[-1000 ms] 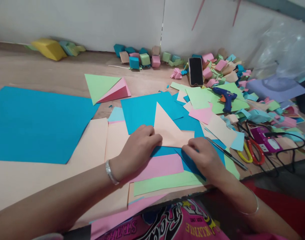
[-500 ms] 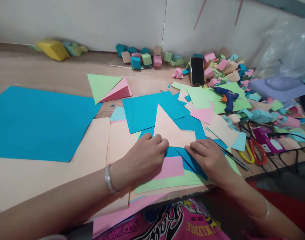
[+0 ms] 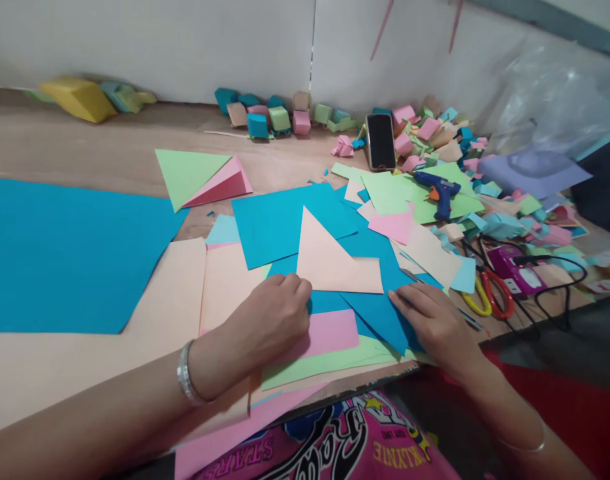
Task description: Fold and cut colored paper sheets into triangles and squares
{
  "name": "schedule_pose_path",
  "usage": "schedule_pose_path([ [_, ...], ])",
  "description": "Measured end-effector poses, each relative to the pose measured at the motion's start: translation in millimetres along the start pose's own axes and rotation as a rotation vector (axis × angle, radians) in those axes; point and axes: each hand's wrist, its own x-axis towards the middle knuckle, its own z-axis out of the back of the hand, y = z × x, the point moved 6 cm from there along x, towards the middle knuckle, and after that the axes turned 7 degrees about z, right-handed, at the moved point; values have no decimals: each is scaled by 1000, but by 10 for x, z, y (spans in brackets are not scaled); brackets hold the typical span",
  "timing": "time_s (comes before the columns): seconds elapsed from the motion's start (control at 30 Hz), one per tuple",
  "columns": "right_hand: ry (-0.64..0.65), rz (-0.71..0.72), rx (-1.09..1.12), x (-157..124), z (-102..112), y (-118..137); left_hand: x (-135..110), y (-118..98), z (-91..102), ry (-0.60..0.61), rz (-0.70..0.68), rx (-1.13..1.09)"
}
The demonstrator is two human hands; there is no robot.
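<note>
1. From where I stand, the folded peach paper [image 3: 329,270] lies in the middle of the work area, on top of blue sheets [image 3: 289,223], its tall point aimed toward the wall [image 3: 165,50] and a short flap sticking out to the right.
2. The left hand [image 3: 272,320] is at that paper's lower left corner, its fingers curled inward and knuckles up; I can't tell whether they grip the edge or only rest against it.
3. The right hand [image 3: 435,323] sits just beside the lower right corner, over the blue paper, its fingers loosely bent and free of the peach piece.
4. Under and near the left hand run a pink strip [image 3: 337,333] and a green strip [image 3: 335,363], close to the table's front edge.
5. Over to the left, a large blue sheet [image 3: 69,257] overlaps a large peach sheet [image 3: 177,287].
6. Farther back lies a folded green and pink piece [image 3: 195,173], well apart from both hands.
7. To the right, a blue glue gun [image 3: 442,193] rests on green paper [image 3: 469,200], with a phone [image 3: 381,141] behind it.
8. Scissors [image 3: 497,297] with yellow and red handles lie beyond the right hand, next to a purple box [image 3: 517,270] with a black cable.
9. Small paper cubes [image 3: 279,120] line the wall.
</note>
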Motion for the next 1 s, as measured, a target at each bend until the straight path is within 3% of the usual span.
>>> schedule_pose_path([
  [0.2, 18, -318, -147, -460, 64, -435, 58, 187, -7, -36, 65, -68],
  [0.3, 37, -343, -141, -640, 38, -504, 120, 274, 28, -130, 101, -199],
  [0.37, 33, -356, -143, -692, 42, -494, 144, 277, 39, -191, 49, -309],
  [0.5, -18, -388, -184, -621, 137, -400, 141, 195, -110, -78, -69, -385],
  [0.63, -25, -322, -68, -420, 127, -263, 102, 117, -269, 48, -101, -378],
  [0.77, 1, -282, -1, -316, 27, -216, 97, 89, -309, 69, -120, -386],
  [1.0, 59, -274, 104, -380, 4, -234, 115, 82, -287, 76, -135, -376],
])
